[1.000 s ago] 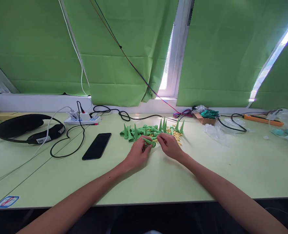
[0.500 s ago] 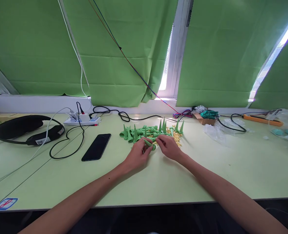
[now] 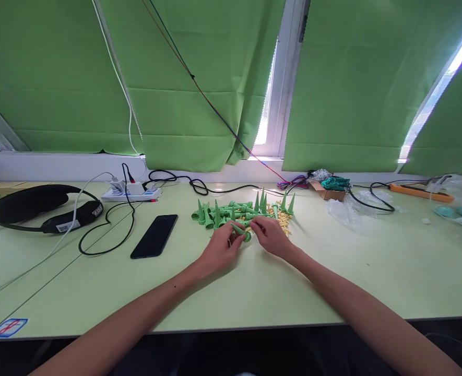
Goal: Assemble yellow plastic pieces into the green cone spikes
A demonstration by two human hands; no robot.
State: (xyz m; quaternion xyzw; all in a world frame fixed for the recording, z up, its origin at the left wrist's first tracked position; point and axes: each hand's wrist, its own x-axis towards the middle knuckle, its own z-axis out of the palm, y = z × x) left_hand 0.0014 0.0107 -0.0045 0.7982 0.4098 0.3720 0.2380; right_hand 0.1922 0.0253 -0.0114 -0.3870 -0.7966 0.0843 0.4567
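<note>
Between the fingers of my left hand (image 3: pixel 223 245) is a small green plastic cone (image 3: pixel 238 229), tilted with its wide end toward my right hand. My right hand (image 3: pixel 269 236) is just to the right, its fingertips pinched together close to the cone; whatever they hold is too small to make out. Behind both hands lies a pile of green cones (image 3: pixel 231 210), some upright and some on their sides. Small yellow pieces (image 3: pixel 284 221) lie among and right of them, partly hidden by my right hand.
A black phone (image 3: pixel 154 236) lies left of my hands, with a black headset (image 3: pixel 70 211) and a white power strip (image 3: pixel 137 192) beyond. Cables run along the back. At the right are a small cardboard box (image 3: pixel 328 191), clear plastic bags (image 3: pixel 346 214) and an orange tool (image 3: pixel 422 192).
Both hands stay almost in place. The cone in my left hand has turned very slightly; nothing else visibly moves.
</note>
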